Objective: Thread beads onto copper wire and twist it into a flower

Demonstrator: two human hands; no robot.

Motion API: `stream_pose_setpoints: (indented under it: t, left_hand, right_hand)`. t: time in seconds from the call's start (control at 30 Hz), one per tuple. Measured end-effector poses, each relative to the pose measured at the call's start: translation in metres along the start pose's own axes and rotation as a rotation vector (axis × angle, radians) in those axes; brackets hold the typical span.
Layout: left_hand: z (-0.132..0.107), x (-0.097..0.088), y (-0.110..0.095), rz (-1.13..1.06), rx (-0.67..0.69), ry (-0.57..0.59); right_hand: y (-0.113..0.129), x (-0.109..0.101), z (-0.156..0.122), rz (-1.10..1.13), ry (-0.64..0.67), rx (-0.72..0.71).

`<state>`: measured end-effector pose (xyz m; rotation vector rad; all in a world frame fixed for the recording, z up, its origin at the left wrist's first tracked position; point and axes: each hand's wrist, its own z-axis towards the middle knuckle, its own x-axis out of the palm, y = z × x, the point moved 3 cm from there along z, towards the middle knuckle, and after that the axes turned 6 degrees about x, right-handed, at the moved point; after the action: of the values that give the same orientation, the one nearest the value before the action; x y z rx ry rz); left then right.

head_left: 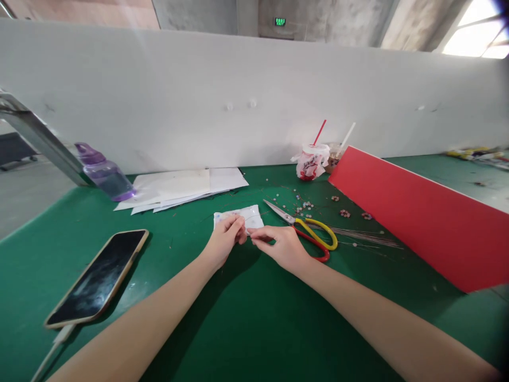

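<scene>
My left hand [226, 237] and my right hand [278, 245] meet over the green table [246, 318], fingers pinched together at a small white packet [244, 216]. Both hands are closed in a pinch; what sits between the fingertips is too small to name, possibly a thin wire. The packet lies flat just beyond my fingers. Scissors [310, 231] with yellow and red handles lie right beside my right hand, blades pointing left and away.
A phone [99, 276] on a cable lies at the left. A purple bottle [104, 172] and white sheets [183, 188] sit behind. Small beads [345, 213] and thin wires [358, 233] are scattered at the right, near a red board [421, 217] and two cups with straws [312, 159].
</scene>
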<state>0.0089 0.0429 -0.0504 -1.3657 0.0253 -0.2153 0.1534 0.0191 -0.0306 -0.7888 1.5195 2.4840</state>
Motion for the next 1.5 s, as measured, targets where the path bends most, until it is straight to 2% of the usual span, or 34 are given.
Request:
stream_pose_setpoints:
  t: [0.2,0.37,0.47,0.57,0.63,0.73,0.83,0.9,0.97,1.07,1.13,1.23,1.33,1.5]
  left_hand:
    - [-0.003,-0.001,-0.001,0.060,0.056,-0.098]
    - [-0.005,0.000,-0.001,0.136,0.092,-0.114]
    - [-0.004,0.000,-0.001,0.146,0.072,-0.060]
    - [-0.003,0.003,-0.002,0.157,0.036,0.053]
    - [-0.004,0.005,-0.004,0.192,0.031,0.129]
    - [-0.007,0.010,-0.008,0.291,0.058,0.206]
    - [-0.011,0.015,-0.014,0.383,0.096,0.228]
    - [-0.013,0.016,-0.018,0.442,0.125,0.183]
    - [-0.016,0.017,-0.022,0.505,0.159,0.110]
    - [-0.018,0.017,-0.026,0.513,0.174,0.038]
    - [-0.018,0.017,-0.024,0.448,0.150,0.024]
    - [-0.016,0.016,-0.017,0.293,0.086,0.046]
    - [-0.013,0.015,-0.009,0.125,0.022,0.052]
    - [-0.013,0.014,-0.005,-0.080,-0.050,-0.004]
  right_hand:
    - [0.001,-0.001,0.001,-0.013,-0.013,-0.005]
    - [-0.004,0.000,0.004,0.085,0.085,0.089]
    - [-0.009,0.001,0.005,0.300,0.225,0.224]
    - [-0.013,0.003,0.006,0.518,0.353,0.364]
    - [-0.014,0.005,0.006,0.579,0.370,0.432]
    - [-0.014,0.007,0.006,0.586,0.319,0.454]
    - [-0.011,0.009,0.006,0.544,0.288,0.413]
    - [-0.008,0.009,0.005,0.474,0.290,0.368]
    - [-0.004,0.008,0.005,0.333,0.245,0.297]
    - [0.003,0.003,0.003,0.007,0.077,0.150]
    - [0.008,0.001,0.001,-0.196,-0.016,0.082]
    - [0.010,-0.001,-0.002,-0.381,-0.066,0.014]
    - [0.007,-0.002,-0.002,-0.448,-0.092,-0.075]
    - [-0.001,-0.007,-0.001,-0.490,-0.190,-0.196]
